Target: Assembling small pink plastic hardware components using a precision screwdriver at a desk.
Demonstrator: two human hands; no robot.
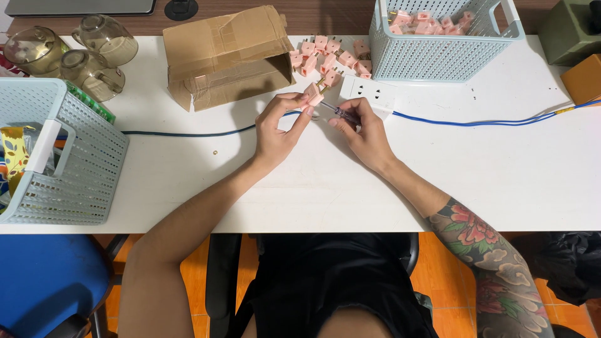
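Two bare hands meet near the middle of the frame, over a white bench. The left hand pinches a small pink plug adapter between its thumb and fingertips, so its grip is shut tight on that piece. The right hand is curled around a thin screwdriver with a dark handle, and the tip points at the pink piece. Just above the hands, a pile of pink adapters lies loose on the bench. A white power strip sits just beside the pile, and its blue cable runs off to the right edge. In the upper right, a pale blue plastic basket holds more pink pieces. An open cardboard box lies on its side in the upper middle. At the left edge stands another pale blue basket, and above it are upturned glass cups. A tiny brass bit lies alone on the bench, left of the hands.
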